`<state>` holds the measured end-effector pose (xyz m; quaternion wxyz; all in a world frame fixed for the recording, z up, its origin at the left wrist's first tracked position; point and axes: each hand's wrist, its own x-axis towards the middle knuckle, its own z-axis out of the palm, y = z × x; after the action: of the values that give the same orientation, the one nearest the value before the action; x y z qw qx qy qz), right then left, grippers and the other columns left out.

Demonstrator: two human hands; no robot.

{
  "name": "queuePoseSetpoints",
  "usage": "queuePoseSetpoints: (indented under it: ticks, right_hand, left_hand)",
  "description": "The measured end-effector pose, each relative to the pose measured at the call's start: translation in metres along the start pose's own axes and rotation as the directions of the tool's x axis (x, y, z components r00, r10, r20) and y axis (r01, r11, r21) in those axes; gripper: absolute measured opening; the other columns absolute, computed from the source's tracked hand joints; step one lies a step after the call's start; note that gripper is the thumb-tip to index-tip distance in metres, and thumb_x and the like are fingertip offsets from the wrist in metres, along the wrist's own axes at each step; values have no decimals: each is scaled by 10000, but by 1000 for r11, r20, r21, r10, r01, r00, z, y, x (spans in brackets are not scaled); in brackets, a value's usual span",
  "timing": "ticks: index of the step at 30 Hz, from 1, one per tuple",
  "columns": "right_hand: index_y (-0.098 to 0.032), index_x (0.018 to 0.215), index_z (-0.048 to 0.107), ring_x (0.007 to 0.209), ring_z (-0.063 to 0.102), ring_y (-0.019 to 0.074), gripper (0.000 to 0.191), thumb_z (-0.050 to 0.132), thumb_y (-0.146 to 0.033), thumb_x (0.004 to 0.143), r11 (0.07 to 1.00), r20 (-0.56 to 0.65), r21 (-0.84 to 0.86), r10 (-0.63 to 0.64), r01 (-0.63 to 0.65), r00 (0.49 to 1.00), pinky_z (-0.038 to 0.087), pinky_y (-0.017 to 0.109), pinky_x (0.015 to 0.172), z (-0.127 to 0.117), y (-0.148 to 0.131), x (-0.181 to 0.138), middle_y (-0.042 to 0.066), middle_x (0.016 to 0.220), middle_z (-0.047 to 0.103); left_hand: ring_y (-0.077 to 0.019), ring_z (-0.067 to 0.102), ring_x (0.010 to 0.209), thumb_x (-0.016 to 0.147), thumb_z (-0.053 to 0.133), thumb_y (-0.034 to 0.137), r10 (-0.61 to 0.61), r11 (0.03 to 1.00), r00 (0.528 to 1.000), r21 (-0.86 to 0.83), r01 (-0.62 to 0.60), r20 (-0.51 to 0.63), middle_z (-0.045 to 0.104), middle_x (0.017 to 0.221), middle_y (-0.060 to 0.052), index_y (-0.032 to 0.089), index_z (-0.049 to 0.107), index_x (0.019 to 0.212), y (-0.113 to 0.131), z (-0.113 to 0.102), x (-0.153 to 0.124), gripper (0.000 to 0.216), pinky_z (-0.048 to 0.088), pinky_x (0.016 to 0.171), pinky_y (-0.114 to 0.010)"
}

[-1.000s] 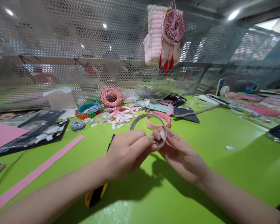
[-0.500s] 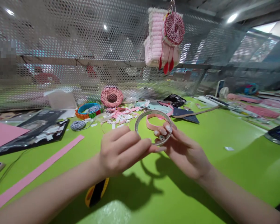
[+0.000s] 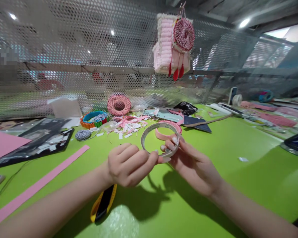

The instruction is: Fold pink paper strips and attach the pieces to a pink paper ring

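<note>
A thin roll of tape (image 3: pixel 146 131), whitish-grey with a wide hollow core, is held up above the table between my two hands. My right hand (image 3: pixel 195 165) grips its right side, with fingertips curled inside the ring. My left hand (image 3: pixel 132 165) is closed, its thumb and forefinger pinching at the roll's lower edge. Whether a loose tape end lies in that pinch is too small to tell. Behind the roll, a pink paper ring (image 3: pixel 161 135) rests on the table, partly hidden by it. Below my left forearm lies a yellow and black utility knife (image 3: pixel 104 202).
On the green table (image 3: pixel 238 191) a long pink strip (image 3: pixel 47 177) lies at left. Farther back are paper scraps (image 3: pixel 129 125), a colourful ring (image 3: pixel 93 119) and a pink woven ring (image 3: pixel 119 105). A perforated metal screen (image 3: pixel 89 43) stands behind, with a pink bag (image 3: pixel 164 43) hanging.
The tape roll has shifted slightly left and down and leans flatter. Both hands keep their hold and have moved a little with it. The camera view has shifted slightly.
</note>
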<state>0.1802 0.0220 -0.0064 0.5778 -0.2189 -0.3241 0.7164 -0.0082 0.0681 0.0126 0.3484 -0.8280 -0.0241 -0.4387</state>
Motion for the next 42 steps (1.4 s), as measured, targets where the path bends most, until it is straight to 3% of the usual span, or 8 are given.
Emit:
queuePoseSetpoints:
  ticks: [3, 6, 10, 20, 25, 32, 38, 42]
  right_hand:
    - [-216, 819, 670, 819, 570, 130, 106, 708, -311, 791, 999, 10, -46, -18, 18, 1000, 460, 273, 871, 1, 0, -1, -15, 822, 610]
    - [-225, 824, 681, 795, 567, 133, 96, 692, -319, 806, 991, 29, -122, -46, 49, 999, 465, 264, 830, 1, 0, -2, -13, 803, 607]
    - [-276, 955, 701, 763, 583, 133, 151, 681, -350, 824, 965, 21, -244, -94, 96, 995, 481, 277, 818, 0, 5, -2, -14, 802, 642]
    - [-311, 1105, 702, 689, 608, 135, 286, 682, -369, 826, 877, 94, -444, -159, 185, 983, 560, 258, 585, -3, 14, -3, 29, 897, 719]
    - [-351, 1114, 693, 625, 585, 119, 302, 688, -377, 813, 844, 115, -460, -250, 275, 961, 578, 243, 528, -3, 18, -6, 21, 917, 720]
    - [-346, 1083, 712, 594, 597, 128, 304, 699, -419, 788, 793, 154, -500, -315, 349, 937, 591, 278, 518, 0, 18, -14, 49, 1007, 668]
    - [-317, 1053, 731, 657, 616, 163, 282, 696, -415, 791, 758, 154, -548, -323, 353, 934, 597, 271, 517, 5, 17, -15, 56, 936, 661]
    - [-320, 982, 752, 638, 627, 157, 196, 689, -383, 807, 744, 162, -563, -328, 360, 931, 588, 253, 516, 5, 17, -15, 40, 892, 688]
  left_hand:
    - [-95, 453, 476, 885, 579, 180, -162, 986, 985, -50, 159, -60, 558, 567, 11, 136, 622, 801, 2, 0, 1, 104, 367, 433, -230]
    - [-100, 453, 526, 906, 549, 192, -374, 922, 924, -140, 361, -79, 563, 630, -1, 151, 578, 812, 5, -2, 7, 106, 378, 483, -227]
    - [-120, 405, 536, 943, 457, 204, -508, 830, 861, -268, 489, -5, 478, 618, 13, 189, 513, 780, 11, -6, 16, 173, 348, 504, -252]
    - [-109, 377, 508, 974, 372, 225, -462, 806, 853, -286, 518, 243, 451, 588, 24, 164, 506, 705, 20, 0, 20, 307, 309, 465, -220]
    - [-85, 411, 514, 983, 370, 251, -490, 656, 819, -492, 572, 299, 474, 614, 34, 167, 499, 704, 24, 3, 20, 318, 340, 473, -188]
    - [-76, 454, 484, 963, 410, 213, -654, 314, 633, -613, 725, 414, 530, 581, 48, 179, 503, 699, 27, 1, 25, 282, 366, 447, -179]
    - [-97, 508, 574, 976, 367, 243, -558, 264, 668, -658, 706, 493, 551, 655, 22, 180, 505, 733, 28, -2, 26, 287, 431, 548, -203]
    - [-95, 490, 592, 968, 400, 232, -515, 338, 688, -616, 711, 511, 532, 683, 20, 178, 485, 694, 30, -1, 23, 292, 405, 552, -196]
